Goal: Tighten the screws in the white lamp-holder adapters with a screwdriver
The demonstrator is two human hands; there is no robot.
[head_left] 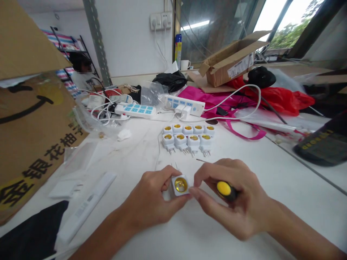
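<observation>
My left hand (154,196) grips a white plug-in lamp socket (176,191) by its sides, with the brass-coloured threaded opening facing up toward me and the plug pins pointing away. My right hand (233,196) is closed around a screwdriver (227,190) with a yellow-and-black handle; its thin shaft sticks out beyond the fingers to the far left. The thumb and index tip of that hand meet at the right edge of the socket. Beyond both hands, several similar lamp sockets (193,142) stand in two rows, the front ones with pins toward me.
Behind the rows lie power strips (135,110) with white cables. A carton (35,144) stands at left, beside a long white bar (86,207) and black cloth (35,231). An open box (230,65), red plastic bag (284,97) and dark object (325,144) occupy the right. A person (82,74) is at back left.
</observation>
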